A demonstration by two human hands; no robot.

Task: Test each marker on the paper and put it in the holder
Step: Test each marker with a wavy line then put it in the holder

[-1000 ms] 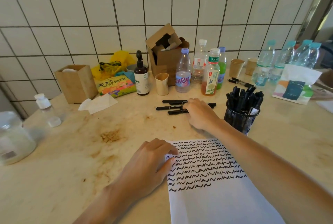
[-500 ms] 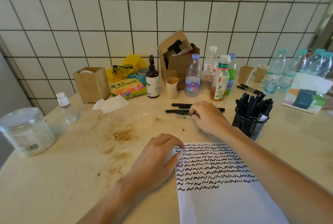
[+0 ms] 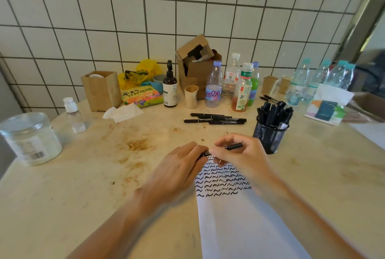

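Both hands hold one black marker [image 3: 234, 146] level above the top edge of the white paper [image 3: 241, 223]. My left hand [image 3: 179, 172] grips its left end and my right hand [image 3: 239, 157] pinches its middle, so only the right end shows. Rows of black squiggles [image 3: 223, 183] cover the upper part of the sheet. Several black markers [image 3: 214, 118] lie loose on the table behind my hands. The black mesh holder [image 3: 268, 136] stands just right of my right hand, with several markers upright in it.
Along the tiled wall stand a wooden box [image 3: 102, 91], a snack bag [image 3: 141, 97], a pump bottle [image 3: 169, 88], a cardboard box [image 3: 196, 67], paper cups and drink bottles [image 3: 241, 90]. A clear jar [image 3: 31, 137] and small bottle [image 3: 73, 113] sit at left.
My right hand picked one marker from the loose group and brought it back over the paper. My left hand left the paper's corner and took hold of the marker's other end.
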